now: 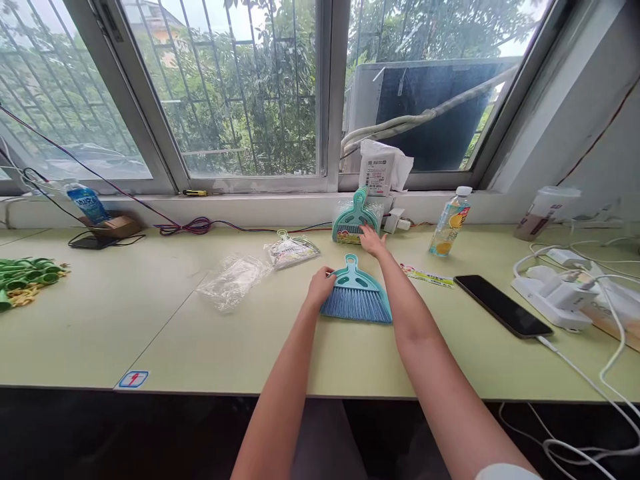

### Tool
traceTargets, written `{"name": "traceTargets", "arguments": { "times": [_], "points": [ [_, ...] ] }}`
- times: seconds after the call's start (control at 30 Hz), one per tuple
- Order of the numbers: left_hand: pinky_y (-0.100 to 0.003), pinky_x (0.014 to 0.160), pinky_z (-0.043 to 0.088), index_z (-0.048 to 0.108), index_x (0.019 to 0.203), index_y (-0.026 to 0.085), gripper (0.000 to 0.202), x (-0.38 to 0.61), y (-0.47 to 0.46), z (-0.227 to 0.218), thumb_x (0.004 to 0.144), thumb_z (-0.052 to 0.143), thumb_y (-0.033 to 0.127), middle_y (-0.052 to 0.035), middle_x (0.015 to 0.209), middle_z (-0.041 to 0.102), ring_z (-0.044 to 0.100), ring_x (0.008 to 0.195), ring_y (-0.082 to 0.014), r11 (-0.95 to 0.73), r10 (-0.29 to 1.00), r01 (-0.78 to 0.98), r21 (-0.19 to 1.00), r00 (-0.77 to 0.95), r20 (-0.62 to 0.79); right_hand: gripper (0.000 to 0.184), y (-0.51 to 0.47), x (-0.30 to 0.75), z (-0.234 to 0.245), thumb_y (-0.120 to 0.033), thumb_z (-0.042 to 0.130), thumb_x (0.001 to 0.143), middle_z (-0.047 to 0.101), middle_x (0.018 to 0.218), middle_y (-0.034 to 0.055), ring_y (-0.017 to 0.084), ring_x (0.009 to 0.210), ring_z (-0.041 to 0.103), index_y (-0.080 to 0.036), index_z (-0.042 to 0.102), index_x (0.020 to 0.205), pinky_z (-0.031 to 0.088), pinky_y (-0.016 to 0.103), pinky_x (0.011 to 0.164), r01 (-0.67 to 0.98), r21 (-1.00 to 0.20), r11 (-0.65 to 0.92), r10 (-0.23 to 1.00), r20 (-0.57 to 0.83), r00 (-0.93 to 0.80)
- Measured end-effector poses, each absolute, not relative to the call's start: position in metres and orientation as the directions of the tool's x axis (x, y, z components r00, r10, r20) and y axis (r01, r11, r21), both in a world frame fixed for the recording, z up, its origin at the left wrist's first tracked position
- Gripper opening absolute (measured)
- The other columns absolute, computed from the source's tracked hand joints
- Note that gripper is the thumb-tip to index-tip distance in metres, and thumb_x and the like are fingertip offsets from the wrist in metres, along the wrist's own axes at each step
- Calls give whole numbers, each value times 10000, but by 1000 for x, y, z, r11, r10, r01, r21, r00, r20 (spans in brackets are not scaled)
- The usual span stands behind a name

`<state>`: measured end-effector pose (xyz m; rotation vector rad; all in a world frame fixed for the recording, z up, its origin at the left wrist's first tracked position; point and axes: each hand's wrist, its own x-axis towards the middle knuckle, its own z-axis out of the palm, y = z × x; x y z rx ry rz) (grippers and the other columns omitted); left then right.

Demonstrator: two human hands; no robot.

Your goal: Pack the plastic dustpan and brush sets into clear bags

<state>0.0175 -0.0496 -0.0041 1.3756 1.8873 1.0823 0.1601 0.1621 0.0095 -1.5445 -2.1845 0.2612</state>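
A teal dustpan with a blue-bristled hand brush [355,300] nested in it lies flat on the table in front of me, handle pointing away. My left hand [321,287] grips this set by its left edge, fingers curled at the rim. Farther back, my right hand [373,240] reaches out with fingers stretched and thumb apart, touching the front of a green dustpan-and-brush set [356,217] that leans upright at the wall. That set bears a printed label strip and has clear plastic around it. The right fingertips overlap its lower right part.
Left of the sets lie a crumpled clear bag [235,281] and a plastic-wrapped package [291,251]. To the right are a printed label strip [427,275], a drink bottle [451,221], a phone [503,305] on a cable and a power strip [553,300]. Green pieces [30,277] lie far left.
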Motion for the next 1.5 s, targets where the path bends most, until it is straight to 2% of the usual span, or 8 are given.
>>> {"name": "traceTargets", "arguments": {
  "times": [0.23,0.43,0.73,0.9,1.03,1.17,1.3,1.5],
  "points": [
    [-262,818,448,672,1088,123,300,13,-45,-8,828,522,139,-127,1126,692,632,1008,-215,146,951,454,879,-309,1,590,156,161,15,-141,302,886,305,1605,47,268,1456,307,-233,408,1459,133,716,1154,841,-384,381,910,314,-270],
    [-260,780,452,680,1097,105,313,12,-42,-9,828,526,150,-139,1100,699,639,978,-218,152,948,435,888,-319,-7,472,152,165,16,-308,283,972,386,1559,63,261,1411,372,-263,450,1411,198,679,1146,839,-364,405,891,363,-273],
    [-271,795,462,698,1065,121,296,12,-43,-9,814,543,151,-130,1074,709,645,956,-218,149,941,423,894,-339,4,457,144,185,2,-163,342,922,368,1570,94,277,1458,280,-196,536,1334,138,616,1157,872,-75,483,715,609,-344],
    [-263,765,469,725,980,133,249,12,-42,-8,781,576,121,-112,989,729,659,907,-212,151,928,363,920,-371,-6,356,105,179,18,-196,344,945,651,1231,130,260,1138,575,-188,653,1123,346,431,979,857,-154,491,706,646,-289],
    [-286,794,474,711,1029,162,272,12,-42,-4,800,566,135,-100,976,724,661,892,-212,149,864,288,946,-502,17,388,42,169,19,-379,371,979,714,861,97,227,808,628,-183,680,849,379,371,796,856,-105,507,791,450,-414],
    [-291,836,481,667,1099,191,288,18,-42,-2,832,560,171,-83,1030,713,663,919,-198,109,803,249,962,-593,62,376,-5,168,5,-444,414,968,687,1047,140,275,967,599,-179,679,944,379,394,811,815,34,579,719,450,-530],
    [-254,812,491,664,1052,194,234,27,-43,-3,836,577,168,-65,1010,720,671,900,-168,72,827,254,964,-556,85,422,6,172,1,-464,338,995,684,1013,115,270,982,582,-218,663,885,419,382,777,864,-81,498,786,463,-410],
    [-269,804,492,654,1028,152,202,17,-45,-8,835,591,159,-109,1019,714,673,933,-188,164,807,275,947,-590,31,293,71,177,25,-164,348,960,598,1299,121,268,1197,478,-197,610,1087,389,391,978,829,-100,550,731,538,-419]
  ]
}}
